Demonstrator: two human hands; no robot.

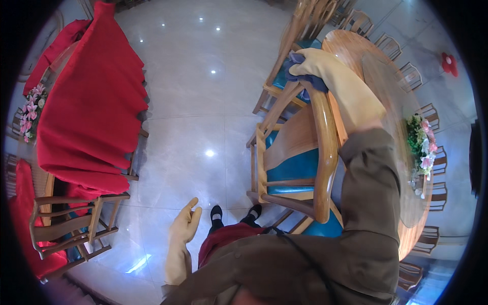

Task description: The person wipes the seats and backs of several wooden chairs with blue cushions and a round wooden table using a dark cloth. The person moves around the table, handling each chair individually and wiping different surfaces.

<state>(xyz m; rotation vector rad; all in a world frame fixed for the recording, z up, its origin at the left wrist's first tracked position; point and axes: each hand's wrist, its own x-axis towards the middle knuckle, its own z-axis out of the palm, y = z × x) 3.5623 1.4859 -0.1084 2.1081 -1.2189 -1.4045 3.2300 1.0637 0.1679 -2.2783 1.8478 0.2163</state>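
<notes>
Both of my hands wear long pale-yellow rubber gloves. My right hand (305,64) is closed on a dark blue cloth (316,83), which lies against the top corner of a wooden chair's back (325,133). That chair has a glossy curved top rail, a broad back slat and a teal seat (291,167). My left hand (189,221) hangs low over the floor, left of my shoes, with nothing in it and its thumb apart from the fingers.
A round wooden table (345,40) with a glass turntable (385,91) and a flower arrangement (423,143) stands right, ringed by several chairs. At left, red fabric (91,103) drapes over furniture beside another wooden chair (65,225). Grey tiled floor (183,133) lies between.
</notes>
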